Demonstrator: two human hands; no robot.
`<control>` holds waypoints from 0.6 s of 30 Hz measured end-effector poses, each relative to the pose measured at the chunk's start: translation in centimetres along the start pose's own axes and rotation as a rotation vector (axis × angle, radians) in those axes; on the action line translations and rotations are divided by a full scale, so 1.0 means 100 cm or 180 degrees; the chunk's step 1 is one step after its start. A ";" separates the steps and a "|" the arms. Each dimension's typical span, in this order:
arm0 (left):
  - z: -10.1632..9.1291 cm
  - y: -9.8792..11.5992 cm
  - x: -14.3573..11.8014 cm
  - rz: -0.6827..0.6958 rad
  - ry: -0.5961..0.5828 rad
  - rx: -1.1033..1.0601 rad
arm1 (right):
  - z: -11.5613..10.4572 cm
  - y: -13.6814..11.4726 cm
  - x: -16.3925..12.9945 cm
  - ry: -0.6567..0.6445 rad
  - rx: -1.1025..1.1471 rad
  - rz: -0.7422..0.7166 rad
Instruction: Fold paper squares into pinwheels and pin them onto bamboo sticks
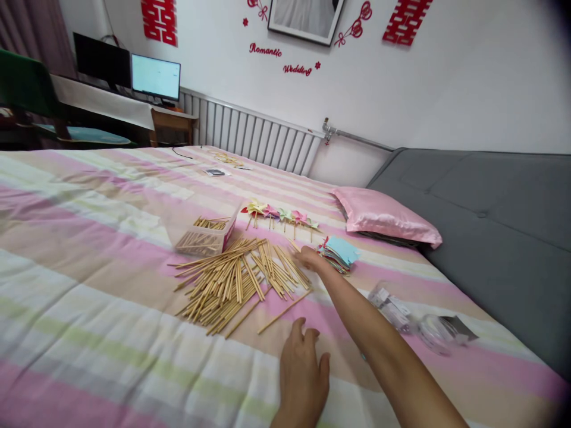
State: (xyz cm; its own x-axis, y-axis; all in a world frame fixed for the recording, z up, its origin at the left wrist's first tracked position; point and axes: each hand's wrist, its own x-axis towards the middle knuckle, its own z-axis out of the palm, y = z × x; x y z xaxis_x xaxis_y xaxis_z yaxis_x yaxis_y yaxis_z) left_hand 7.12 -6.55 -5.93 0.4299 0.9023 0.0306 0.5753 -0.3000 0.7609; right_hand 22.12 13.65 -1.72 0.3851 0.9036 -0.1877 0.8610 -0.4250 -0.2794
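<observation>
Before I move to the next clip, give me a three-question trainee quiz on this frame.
1. True or false: the right hand rests at the edge of the sticks, beside the paper stack.
2. Where does the left hand lie? A) flat on the bedspread B) on the pillow C) inside the box
3. Fill in: the row of finished ______ lies beyond the sticks.

Key: 1 true; 2 A; 3 pinwheels.
</observation>
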 end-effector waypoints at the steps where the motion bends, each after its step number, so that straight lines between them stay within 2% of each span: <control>1: 0.000 0.000 0.000 0.0000 -0.0014 0.0007 | 0.002 0.000 -0.001 -0.0093 0.0029 0.0017; 4: 0.000 0.000 0.001 -0.0001 -0.0032 0.0039 | 0.010 0.000 -0.003 -0.0256 0.0011 0.0057; 11: 0.000 0.001 0.000 -0.0006 -0.0009 0.0015 | 0.026 -0.010 0.005 -0.0172 -0.0104 0.0289; 18: 0.001 0.001 -0.001 0.0010 0.0000 0.0055 | 0.029 -0.003 0.014 -0.0083 -0.0201 -0.0001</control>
State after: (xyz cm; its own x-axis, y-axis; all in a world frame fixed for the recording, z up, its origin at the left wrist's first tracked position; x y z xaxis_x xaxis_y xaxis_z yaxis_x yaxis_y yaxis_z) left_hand 7.17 -6.63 -5.93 0.4317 0.9014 0.0329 0.5859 -0.3079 0.7496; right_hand 21.45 14.85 -4.67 0.3768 0.9017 -0.2122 0.8807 -0.4197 -0.2196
